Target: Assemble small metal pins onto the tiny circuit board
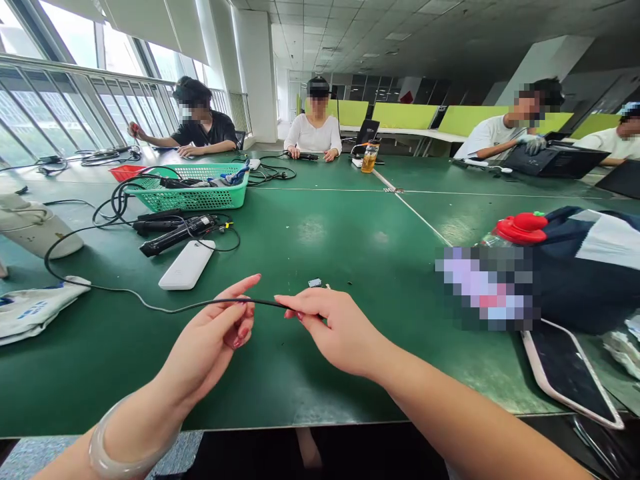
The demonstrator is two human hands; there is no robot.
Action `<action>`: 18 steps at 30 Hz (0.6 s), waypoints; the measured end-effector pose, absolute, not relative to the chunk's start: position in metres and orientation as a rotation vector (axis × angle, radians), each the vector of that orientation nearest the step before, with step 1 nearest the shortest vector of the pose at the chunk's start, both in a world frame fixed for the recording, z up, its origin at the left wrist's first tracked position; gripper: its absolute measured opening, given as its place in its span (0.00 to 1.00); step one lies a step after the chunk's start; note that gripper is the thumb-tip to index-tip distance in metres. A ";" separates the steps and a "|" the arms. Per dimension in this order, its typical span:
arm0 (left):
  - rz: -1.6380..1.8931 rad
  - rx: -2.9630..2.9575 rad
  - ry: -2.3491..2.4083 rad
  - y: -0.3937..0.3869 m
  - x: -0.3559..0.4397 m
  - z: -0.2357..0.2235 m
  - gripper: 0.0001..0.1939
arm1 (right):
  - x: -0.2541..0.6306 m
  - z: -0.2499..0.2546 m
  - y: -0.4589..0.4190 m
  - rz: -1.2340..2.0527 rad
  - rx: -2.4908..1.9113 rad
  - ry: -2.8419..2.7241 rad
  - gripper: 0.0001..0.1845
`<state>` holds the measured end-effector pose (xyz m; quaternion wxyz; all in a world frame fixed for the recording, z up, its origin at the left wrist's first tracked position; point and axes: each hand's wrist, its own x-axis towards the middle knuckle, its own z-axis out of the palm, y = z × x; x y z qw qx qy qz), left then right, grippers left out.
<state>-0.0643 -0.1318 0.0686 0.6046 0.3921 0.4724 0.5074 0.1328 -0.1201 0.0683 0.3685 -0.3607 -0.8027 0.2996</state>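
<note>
A thin black cable [165,311] runs from the left across the green table [320,247] and up into both hands. Thumb and fingers of my left hand [215,340] pinch it, with the index finger stretched forward. Just to the right, my right hand [335,327] pinches the same cable near where it disappears into the fingers; any end there is hidden. The short stretch between the hands is about straight. Beyond my left hand lie a white power bank [187,265] and a black cylindrical device [175,237] with cords around it.
A green basket [195,197] holds cables and gear. On the right are a phone [570,370], a dark bag [590,273] and a red-lidded bottle [523,228]. White cloth [40,310] and a pale container [37,227] sit left. Several people sit around the table.
</note>
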 end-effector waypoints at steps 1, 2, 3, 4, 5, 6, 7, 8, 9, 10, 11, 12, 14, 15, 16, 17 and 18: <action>1.177 0.876 1.072 -0.133 -0.065 0.068 0.21 | 0.134 0.067 -0.120 0.817 -0.937 -2.044 0.22; 1.155 0.868 1.056 -0.135 -0.065 0.066 0.21 | 0.133 0.066 -0.120 0.851 -0.956 -2.026 0.22; 1.121 0.874 1.044 -0.137 -0.064 0.064 0.21 | 0.131 0.065 -0.121 0.869 -0.973 -2.006 0.21; 1.087 0.890 1.036 -0.140 -0.062 0.062 0.20 | 0.129 0.063 -0.123 0.880 -0.980 -1.988 0.20; 1.069 0.910 1.034 -0.142 -0.060 0.059 0.19 | 0.126 0.062 -0.124 0.892 -0.977 -1.972 0.19; 1.077 0.929 1.036 -0.145 -0.058 0.057 0.18 | 0.123 0.061 -0.126 0.909 -0.962 -1.954 0.18; 1.110 0.942 1.044 -0.147 -0.056 0.056 0.16 | 0.121 0.060 -0.128 0.932 -0.940 -1.935 0.17; 1.162 0.945 1.059 -0.149 -0.055 0.054 0.14 | 0.119 0.060 -0.130 0.964 -0.922 -1.912 0.16; 1.216 0.940 1.075 -0.150 -0.054 0.054 0.14 | 0.118 0.059 -0.131 0.998 -0.914 -1.880 0.15; 1.264 0.926 1.091 -0.150 -0.054 0.053 0.13 | 0.118 0.058 -0.131 1.034 -0.926 -1.839 0.14; 1.307 0.907 1.104 -0.151 -0.055 0.053 0.14 | 0.119 0.057 -0.132 1.069 -0.952 -1.791 0.14; 1.337 0.892 1.113 -0.151 -0.056 0.053 0.13 | 0.120 0.056 -0.132 1.104 -0.982 -1.744 0.13; 1.367 0.908 1.115 -0.152 -0.059 0.052 0.12 | 0.122 0.054 -0.133 1.168 -1.031 -1.663 0.10; 1.362 0.946 1.112 -0.153 -0.061 0.052 0.12 | 0.123 0.054 -0.133 1.186 -1.037 -1.639 0.08; 1.346 1.001 1.111 -0.153 -0.063 0.051 0.11 | 0.123 0.054 -0.135 1.192 -1.031 -1.630 0.07; 1.329 1.069 1.109 -0.154 -0.064 0.050 0.10 | 0.124 0.054 -0.136 1.187 -1.017 -1.632 0.06; 1.314 1.146 1.106 -0.155 -0.065 0.050 0.09 | 0.123 0.055 -0.139 1.176 -1.002 -1.636 0.06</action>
